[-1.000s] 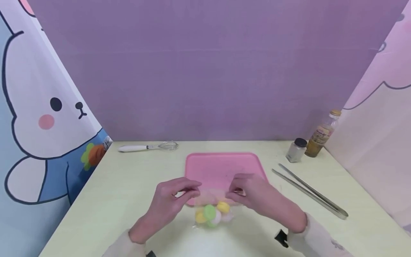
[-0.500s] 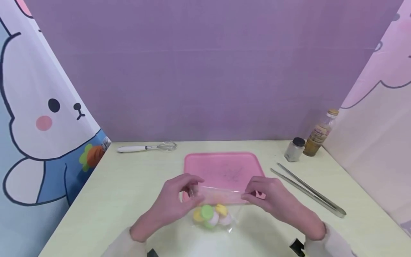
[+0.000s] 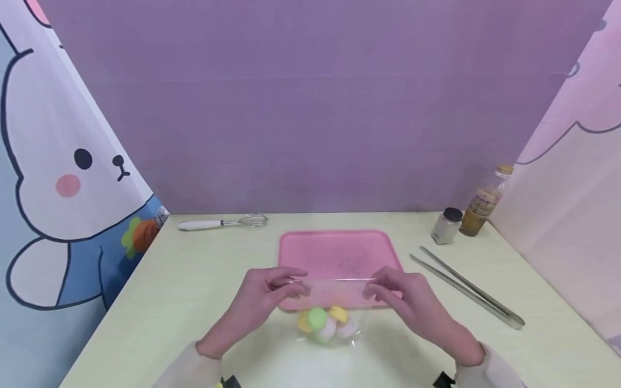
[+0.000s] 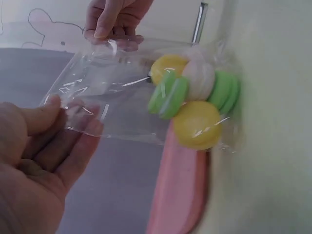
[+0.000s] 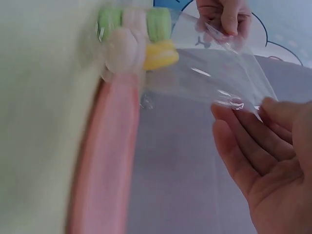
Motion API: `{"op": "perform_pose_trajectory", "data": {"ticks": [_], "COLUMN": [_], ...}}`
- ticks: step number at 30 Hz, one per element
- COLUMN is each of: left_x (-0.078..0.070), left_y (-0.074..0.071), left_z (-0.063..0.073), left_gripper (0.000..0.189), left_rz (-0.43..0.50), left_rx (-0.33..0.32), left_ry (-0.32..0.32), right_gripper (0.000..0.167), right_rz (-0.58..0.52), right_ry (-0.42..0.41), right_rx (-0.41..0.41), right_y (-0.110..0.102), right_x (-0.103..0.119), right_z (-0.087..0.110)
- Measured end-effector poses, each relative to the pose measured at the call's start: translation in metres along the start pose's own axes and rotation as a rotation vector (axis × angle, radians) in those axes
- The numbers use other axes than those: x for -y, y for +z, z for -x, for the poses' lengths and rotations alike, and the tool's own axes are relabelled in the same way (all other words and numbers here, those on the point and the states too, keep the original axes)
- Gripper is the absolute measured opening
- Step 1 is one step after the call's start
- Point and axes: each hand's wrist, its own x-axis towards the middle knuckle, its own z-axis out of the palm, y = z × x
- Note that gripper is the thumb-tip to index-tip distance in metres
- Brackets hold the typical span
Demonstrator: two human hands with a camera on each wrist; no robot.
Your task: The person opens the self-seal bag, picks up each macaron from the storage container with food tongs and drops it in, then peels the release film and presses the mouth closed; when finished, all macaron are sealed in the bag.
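A clear plastic bag [image 4: 122, 92] hangs between my two hands with several macarons [image 4: 197, 125] in its bottom, coloured yellow, green and pale pink. My left hand [image 3: 264, 296] pinches one upper corner of the bag between thumb and fingers. The opposite upper corner is pinched by my right hand [image 3: 407, 302]. The bag's top edge runs straight and taut from hand to hand. In the head view the bag overlaps the near edge of a pink tray [image 3: 335, 250], and the macarons [image 3: 317, 319] show just in front of the tray.
A whisk [image 3: 223, 222] with a white handle lies at the back left of the table. To the right are metal tongs [image 3: 468, 288], a small black-lidded jar [image 3: 447, 226] and a corked bottle [image 3: 485, 202] of amber liquid. A purple backdrop [image 3: 335, 108] closes off the rear.
My right hand has moved right, away from the left, and the bag's top edge has been drawn out wide and straight. The macarons stay in the bag's bottom.
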Motion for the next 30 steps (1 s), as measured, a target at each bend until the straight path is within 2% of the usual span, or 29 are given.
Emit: {"op": "perform_pose_trajectory", "data": {"ticks": [3,7,10,12,15,17,21,25,30], "left_x": [0.009,0.023,0.031,0.033,0.035,0.035,0.036,0.035,0.030], "left_y": [0.003,0.008,0.013,0.016,0.020,0.021,0.022,0.020,0.011], "left_z": [0.000,-0.001,-0.001,-0.002,-0.002,-0.003,-0.001,0.004,0.008], "left_gripper": [0.038,0.038,0.030,0.024,0.019,0.019,0.018,0.017,0.020], "left_rz": [0.121,0.169,0.154,0.146,0.099,0.081,0.103,0.153,0.173], "left_rx": [0.005,-0.007,-0.034,-0.058,-0.097,-0.120,-0.150,-0.185,-0.245], "left_ry": [-0.120,-0.218,-0.257,-0.277,-0.290,-0.296,-0.313,-0.325,-0.316], "right_gripper": [0.018,0.010,0.005,0.012,0.024,0.025,0.017,0.012,0.013], "right_rz": [-0.094,-0.192,-0.254,-0.310,-0.325,-0.328,-0.303,-0.275,-0.277], "right_ry": [0.094,0.193,0.270,0.363,0.497,0.547,0.524,0.499,0.472], "right_rx": [-0.054,-0.116,-0.133,-0.121,-0.069,-0.025,0.009,-0.020,-0.040], "right_y": [0.009,0.020,0.025,0.027,0.031,0.033,0.036,0.036,0.037], "right_x": [-0.007,-0.018,-0.025,-0.028,-0.031,-0.031,-0.030,-0.024,-0.014], "right_z": [0.005,0.009,0.010,0.010,0.012,0.014,0.018,0.017,0.006]}}
